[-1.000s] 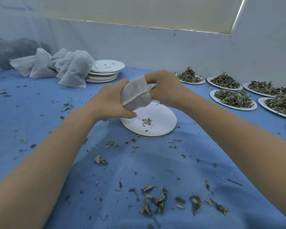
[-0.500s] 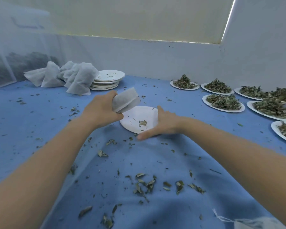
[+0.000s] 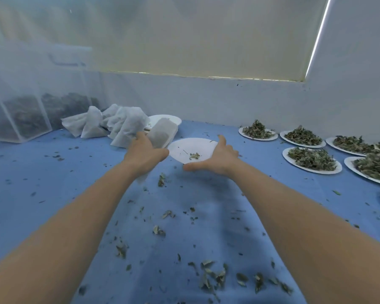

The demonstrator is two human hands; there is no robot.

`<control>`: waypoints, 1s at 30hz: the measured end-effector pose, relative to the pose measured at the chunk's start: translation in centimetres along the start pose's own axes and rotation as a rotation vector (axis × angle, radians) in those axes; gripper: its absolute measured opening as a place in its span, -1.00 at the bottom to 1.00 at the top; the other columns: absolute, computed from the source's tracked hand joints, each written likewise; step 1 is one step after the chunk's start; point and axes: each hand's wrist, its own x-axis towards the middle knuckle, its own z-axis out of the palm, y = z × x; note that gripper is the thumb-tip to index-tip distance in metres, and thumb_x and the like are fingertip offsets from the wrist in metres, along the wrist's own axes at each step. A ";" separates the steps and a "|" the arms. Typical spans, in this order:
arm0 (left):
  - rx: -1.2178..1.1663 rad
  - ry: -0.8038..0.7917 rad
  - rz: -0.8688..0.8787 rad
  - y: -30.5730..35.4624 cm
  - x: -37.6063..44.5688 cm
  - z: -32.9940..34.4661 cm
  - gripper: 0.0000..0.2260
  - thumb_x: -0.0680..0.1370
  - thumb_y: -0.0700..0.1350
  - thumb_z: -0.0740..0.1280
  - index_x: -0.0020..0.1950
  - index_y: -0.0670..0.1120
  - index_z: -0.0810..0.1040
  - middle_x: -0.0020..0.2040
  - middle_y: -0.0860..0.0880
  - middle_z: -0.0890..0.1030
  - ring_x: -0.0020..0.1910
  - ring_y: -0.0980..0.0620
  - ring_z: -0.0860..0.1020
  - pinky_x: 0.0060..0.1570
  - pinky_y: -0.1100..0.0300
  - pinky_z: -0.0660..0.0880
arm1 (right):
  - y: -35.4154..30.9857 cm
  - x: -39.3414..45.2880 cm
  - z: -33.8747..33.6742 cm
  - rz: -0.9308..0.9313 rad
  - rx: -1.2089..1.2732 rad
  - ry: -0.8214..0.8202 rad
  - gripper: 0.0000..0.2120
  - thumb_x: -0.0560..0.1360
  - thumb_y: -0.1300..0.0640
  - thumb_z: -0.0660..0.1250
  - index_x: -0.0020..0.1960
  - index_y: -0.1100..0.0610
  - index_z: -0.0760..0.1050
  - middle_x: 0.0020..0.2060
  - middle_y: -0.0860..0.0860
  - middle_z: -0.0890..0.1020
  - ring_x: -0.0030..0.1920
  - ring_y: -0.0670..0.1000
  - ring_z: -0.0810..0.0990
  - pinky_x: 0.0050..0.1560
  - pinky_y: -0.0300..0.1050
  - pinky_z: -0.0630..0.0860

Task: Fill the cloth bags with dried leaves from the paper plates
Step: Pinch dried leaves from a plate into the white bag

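Fingers (image 3: 140, 137) of our left hand (image 3: 144, 153) gripped the filled bag (image 3: 161, 134) while our right hand (image 3: 217, 157), fingers spread, lifted the near-empty plate (image 3: 191, 145), probably for stacking next.

Surroundings beyond the work itself

A blue cloth (image 3: 53, 172) is seen covering the table, with a pale wall (image 3: 206, 99) rising behind it. A drawn window blind (image 3: 195, 36) is hanging above, and translucent containers (image 3: 24, 115) of dark material are standing at the far left, blurred by sheer netting (image 3: 20, 62).
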 end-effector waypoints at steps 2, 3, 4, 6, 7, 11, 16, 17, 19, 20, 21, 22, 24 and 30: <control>-0.025 0.027 -0.047 0.0 1.9 -0.4 -0.48 0.35 -0.13 0.33 0.24 -0.24 0.23 0.15 -0.23 0.40 -0.05 -0.13 0.40 -0.14 0.07 0.37 | -1.8 2.0 0.2 -0.015 0.000 0.025 0.32 0.06 -0.36 0.53 0.52 0.04 -0.21 0.40 0.12 0.20 0.41 0.16 0.13 0.30 0.11 0.23; -0.023 0.052 -0.075 0.0 3.0 -0.5 -0.50 0.38 -0.16 0.32 0.24 -0.25 0.23 0.18 -0.24 0.39 0.01 -0.15 0.41 -0.11 0.04 0.38 | -2.6 3.0 0.3 -0.019 -0.011 0.041 0.33 0.06 -0.36 0.52 0.52 0.05 -0.21 0.39 0.12 0.22 0.40 0.17 0.13 0.29 0.10 0.25; -0.020 0.077 -0.107 -0.1 4.2 -0.5 -0.52 0.41 -0.18 0.30 0.25 -0.27 0.22 0.20 -0.25 0.38 0.08 -0.19 0.42 -0.07 0.01 0.40 | -3.5 4.2 0.6 -0.023 -0.022 0.058 0.33 0.06 -0.37 0.52 0.52 0.07 -0.20 0.38 0.13 0.23 0.39 0.17 0.14 0.29 0.09 0.27; -0.028 0.106 -0.163 -0.5 6.8 -0.4 -0.53 0.46 -0.17 0.28 0.29 -0.30 0.20 0.27 -0.27 0.35 0.18 -0.23 0.41 0.05 -0.02 0.42 | -5.1 6.8 1.2 -0.027 -0.023 0.086 0.34 0.06 -0.36 0.52 0.52 0.11 -0.20 0.38 0.14 0.22 0.38 0.17 0.14 0.29 0.06 0.28; -0.031 0.113 -0.177 -0.9 8.1 -0.3 -0.54 0.49 -0.17 0.26 0.31 -0.30 0.19 0.29 -0.27 0.34 0.20 -0.23 0.39 0.08 -0.02 0.41 | -5.9 8.2 1.6 -0.026 -0.020 0.097 0.34 0.07 -0.35 0.53 0.52 0.12 -0.20 0.39 0.15 0.20 0.38 0.17 0.12 0.31 0.05 0.29; 0.049 0.105 -0.117 -3.6 12.7 0.3 -0.52 0.56 -0.21 0.20 0.39 -0.33 0.08 0.31 -0.30 0.35 0.24 -0.23 0.39 0.09 0.05 0.35 | -8.4 14.2 3.6 -0.012 0.028 0.150 0.31 0.08 -0.33 0.54 0.50 0.20 -0.13 0.40 0.16 0.15 0.40 0.15 0.09 0.35 -0.02 0.24; 0.176 0.128 -0.033 -8.0 17.1 1.0 -0.54 0.57 -0.19 0.24 0.38 -0.31 0.15 0.25 -0.30 0.43 0.18 -0.21 0.45 0.03 0.08 0.34 | -10.9 19.7 7.7 0.019 0.029 0.083 0.35 0.09 -0.30 0.56 0.51 0.20 -0.21 0.44 0.19 0.07 0.43 0.14 0.06 0.36 -0.01 0.23; 0.191 0.139 -0.027 -8.6 17.9 1.1 -0.55 0.58 -0.18 0.23 0.38 -0.31 0.15 0.25 -0.29 0.43 0.15 -0.19 0.45 -0.03 0.11 0.31 | -11.3 20.6 8.5 0.024 0.029 0.081 0.33 0.10 -0.31 0.55 0.51 0.21 -0.18 0.44 0.21 0.07 0.43 0.15 0.08 0.34 -0.02 0.23; 0.238 0.189 -0.053 -10.0 19.6 0.9 -0.56 0.60 -0.16 0.20 0.38 -0.31 0.13 0.28 -0.28 0.40 0.13 -0.15 0.43 -0.08 0.16 0.27 | -12.1 22.1 9.9 0.016 0.019 0.085 0.27 0.12 -0.33 0.53 0.49 0.23 -0.10 0.43 0.25 0.09 0.41 0.16 0.13 0.30 -0.04 0.26; 0.285 0.219 -0.075 -10.6 20.4 0.6 -0.53 0.60 -0.15 0.20 0.40 -0.32 0.10 0.32 -0.29 0.36 0.19 -0.18 0.40 -0.01 0.14 0.29 | -12.4 22.6 10.5 0.002 0.010 0.085 0.23 0.14 -0.33 0.52 0.49 0.24 -0.06 0.43 0.27 0.09 0.42 0.17 0.12 0.30 -0.04 0.26; 0.340 0.244 -0.105 -11.2 21.2 0.2 -0.49 0.61 -0.13 0.20 0.42 -0.34 0.06 0.35 -0.32 0.31 0.27 -0.22 0.36 0.11 0.09 0.30 | -12.7 23.0 11.1 -0.018 -0.010 0.089 0.21 0.16 -0.33 0.51 0.49 0.25 -0.05 0.44 0.28 0.09 0.44 0.18 0.09 0.32 -0.03 0.23; 0.381 0.262 -0.146 -11.8 21.8 -0.4 -0.45 0.60 -0.12 0.20 0.44 -0.34 0.02 0.38 -0.34 0.26 0.32 -0.25 0.31 0.21 0.04 0.28 | -12.9 23.3 11.6 -0.042 -0.049 0.099 0.19 0.19 -0.33 0.49 0.49 0.25 -0.05 0.44 0.28 0.09 0.45 0.19 0.06 0.35 -0.03 0.19; 0.452 0.287 -0.221 -12.6 22.4 -1.2 -0.40 0.61 -0.10 0.20 0.47 -0.33 -0.05 0.40 -0.36 0.21 0.36 -0.28 0.26 0.28 0.00 0.25 | -12.9 23.6 12.3 -0.078 -0.161 0.135 0.10 0.26 -0.35 0.43 0.50 0.22 -0.02 0.44 0.27 0.11 0.46 0.19 0.05 0.40 0.03 0.13; 0.484 0.356 -0.230 -11.1 21.3 -1.9 -0.42 0.51 -0.13 0.36 0.38 -0.31 0.15 0.32 -0.26 0.25 0.27 -0.19 0.31 0.14 0.07 0.36 | -12.7 22.1 12.4 -0.273 -0.349 0.205 -0.25 0.48 -0.28 0.21 0.49 0.12 0.08 0.47 0.14 0.12 0.49 0.09 0.01 0.46 0.12 -0.03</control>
